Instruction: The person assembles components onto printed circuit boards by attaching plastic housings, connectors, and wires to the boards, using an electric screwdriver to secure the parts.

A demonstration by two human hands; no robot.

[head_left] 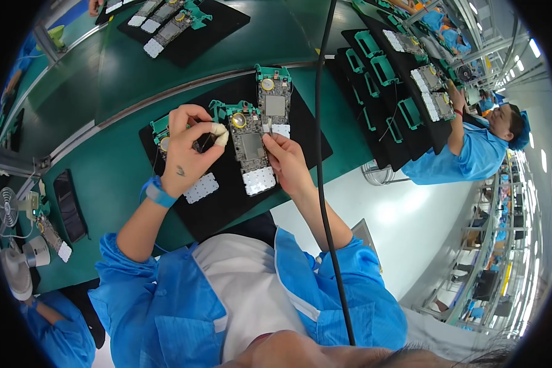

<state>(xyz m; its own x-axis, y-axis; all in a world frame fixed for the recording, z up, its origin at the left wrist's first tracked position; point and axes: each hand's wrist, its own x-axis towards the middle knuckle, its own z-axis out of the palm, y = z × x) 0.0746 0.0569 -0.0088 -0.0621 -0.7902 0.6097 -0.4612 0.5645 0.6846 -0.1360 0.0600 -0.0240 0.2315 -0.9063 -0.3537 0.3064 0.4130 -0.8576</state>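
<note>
In the head view, a worker's right hand (289, 163) gripped the three-o'clock edge of a circuit board (250, 147) above a black mat (221, 213) on the green table (119, 142). At the board's ten o'clock, the left hand (190, 152) curled thumb toward finger, whether pinching anything impossible to tell. A second board (275, 104) lay at one o'clock.

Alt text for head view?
A person's right hand holds a circuit board by its right edge; the left hand, with pale-covered fingertips, is close beside it. Similar boards lie on a black mat on a green workbench.
</note>
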